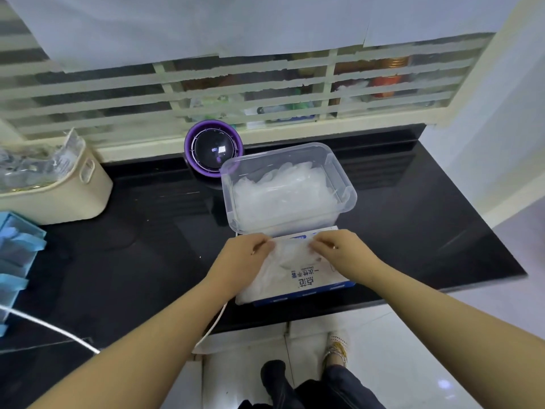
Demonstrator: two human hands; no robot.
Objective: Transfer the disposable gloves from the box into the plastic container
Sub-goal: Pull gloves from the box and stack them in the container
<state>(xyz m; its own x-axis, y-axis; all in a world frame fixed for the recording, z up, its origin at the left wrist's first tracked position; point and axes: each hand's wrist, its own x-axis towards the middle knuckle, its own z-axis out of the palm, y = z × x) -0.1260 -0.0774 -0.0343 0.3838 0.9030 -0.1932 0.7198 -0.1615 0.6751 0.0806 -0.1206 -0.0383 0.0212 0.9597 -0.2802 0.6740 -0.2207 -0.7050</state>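
Flat on the black counter (147,231), close to its front edge: a blue-and-white glove box (317,283), long side running roughly left to right, print upside down toward the person. Draped over its top, a limp stack of clear disposable gloves (265,278), long axis running from the box's far edge back toward the near-left corner and hanging just over it; finger end impossible to tell. Pinching the stack's far edge: left hand (247,252) at the left, right hand (339,249) at the right, fingertips curled onto the film, knuckles up. Just behind the box, an open clear plastic container (349,199), holding a loose heap of gloves (283,193). Farther back, a purple round device (213,147); at far left, a cream basket (76,196).
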